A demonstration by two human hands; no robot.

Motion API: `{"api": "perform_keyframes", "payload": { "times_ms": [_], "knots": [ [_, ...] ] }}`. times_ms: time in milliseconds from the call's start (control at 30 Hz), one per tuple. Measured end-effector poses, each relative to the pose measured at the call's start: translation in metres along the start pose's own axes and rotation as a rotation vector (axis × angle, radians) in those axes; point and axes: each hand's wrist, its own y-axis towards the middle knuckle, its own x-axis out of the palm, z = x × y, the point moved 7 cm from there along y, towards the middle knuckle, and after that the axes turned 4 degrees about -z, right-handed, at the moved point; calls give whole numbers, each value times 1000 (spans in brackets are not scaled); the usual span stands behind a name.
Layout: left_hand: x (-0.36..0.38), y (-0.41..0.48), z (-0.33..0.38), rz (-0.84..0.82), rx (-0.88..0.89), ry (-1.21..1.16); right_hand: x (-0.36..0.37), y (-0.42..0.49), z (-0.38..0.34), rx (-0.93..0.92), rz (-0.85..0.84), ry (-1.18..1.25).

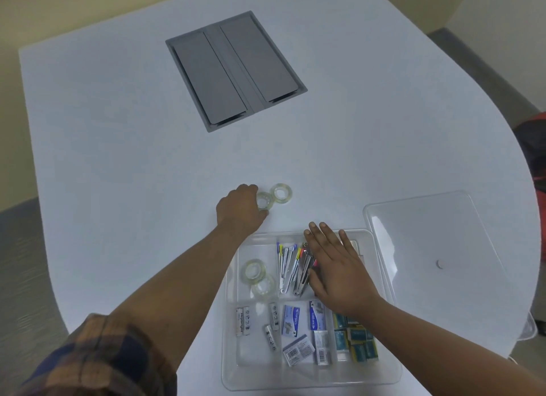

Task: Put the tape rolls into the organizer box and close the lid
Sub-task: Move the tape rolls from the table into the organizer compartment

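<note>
Left hand on a clear tape roll beyond the organizer box

Beyond the organizer box (233, 321), the left hand (239, 208) curls its fingers around a glossy ring-shaped tape roll (264, 201), half hiding it; another roll (282, 193) touches it. Two rolls (254, 270) lie inside. The right hand (336, 268), flat and released, covers the staplers (291, 265). The clear lid (428, 242) lies right of the box.

You are looking down on a white table (118, 129) with a curved edge sweeping down the right of the frame, and a grey hatch (236, 70) with two closed flaps is set into its top at upper centre. Cream walls (74, 8) fill the top corners, meeting grey floor (17, 248) at left and upper right. At the right edge sits something red and black (534, 153), too cropped to identify.
</note>
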Motion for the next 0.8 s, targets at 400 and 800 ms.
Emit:
{"api": "perform_keyframes", "payload": {
  "times_ms": [400,800],
  "knots": [
    [-5,2,1,42,59,34,-1,0,-1,5,-1,4],
    [-38,-136,-11,289,219,-165,-3,0,-3,8,-7,-35]
  ]
}}
